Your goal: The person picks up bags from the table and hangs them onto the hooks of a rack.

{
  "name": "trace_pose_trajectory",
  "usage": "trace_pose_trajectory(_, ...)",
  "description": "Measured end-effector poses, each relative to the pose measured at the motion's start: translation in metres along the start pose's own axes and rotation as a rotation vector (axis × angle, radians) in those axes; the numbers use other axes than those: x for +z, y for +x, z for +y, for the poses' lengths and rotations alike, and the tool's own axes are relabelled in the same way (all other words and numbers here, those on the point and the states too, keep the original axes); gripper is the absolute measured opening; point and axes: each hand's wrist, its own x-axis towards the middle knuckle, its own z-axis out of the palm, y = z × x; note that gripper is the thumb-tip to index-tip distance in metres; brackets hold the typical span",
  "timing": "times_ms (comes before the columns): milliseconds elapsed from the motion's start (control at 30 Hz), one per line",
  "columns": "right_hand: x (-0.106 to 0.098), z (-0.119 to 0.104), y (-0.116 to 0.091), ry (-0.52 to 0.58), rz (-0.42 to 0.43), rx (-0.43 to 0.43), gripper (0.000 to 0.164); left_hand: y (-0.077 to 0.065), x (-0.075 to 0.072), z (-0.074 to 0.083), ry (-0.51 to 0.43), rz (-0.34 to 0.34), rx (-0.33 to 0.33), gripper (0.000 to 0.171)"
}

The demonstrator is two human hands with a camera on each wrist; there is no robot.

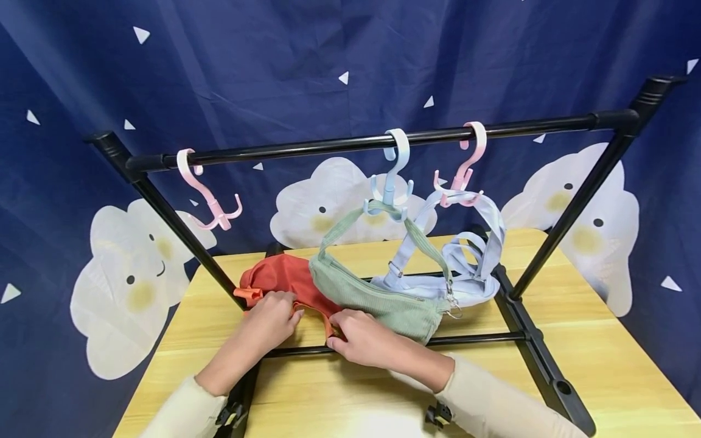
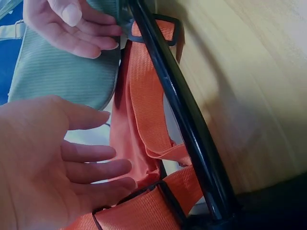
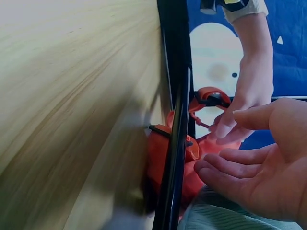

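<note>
Two bare hands are down at a red bag (image 1: 287, 275), which lies low on the left side of a black rack (image 1: 569, 218). From the head view the fingertips are partly hidden; the wrist views show more. On the left hand (image 2: 45, 160), thumb and fingers stand apart, beside an orange strap (image 2: 146, 96); I cannot tell whether they touch it. The right hand (image 3: 276, 170) also has its thumb apart, fingertips near the red cloth. Only the head view shows the green bag (image 1: 372, 301) hanging from a blue hook (image 1: 402, 152).
</note>
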Motion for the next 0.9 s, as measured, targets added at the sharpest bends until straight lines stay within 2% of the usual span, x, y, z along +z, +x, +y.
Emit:
trace_pose_trajectory(200,0.002,0.003,0.003,-0.011,-0.001,0.003,0.015,0.004,0.008,0.002,0.049,0.004,0.047,0.028)
trace_pose_trajectory(467,0.009,0.004,0.007,-0.001,-0.026,0.012,0.013,0.005,0.015,0.002,0.095,-0.041,0.026,0.025)
trace_pose_trajectory(633,0.013,0.005,0.007,0.002,-0.051,0.041,0.019,0.008,0.018,0.004,0.109,-0.057,0.016,0.02)
trace_pose_trajectory(800,0.017,0.004,0.009,-0.011,-0.071,0.052,0.024,0.01,0.023,0.005,0.115,-0.032,0.016,0.015)
trace_pose_trajectory(900,0.02,0.004,0.01,-0.009,-0.067,0.059,0.027,0.011,0.028,0.004,0.135,0.002,0.042,0.013)
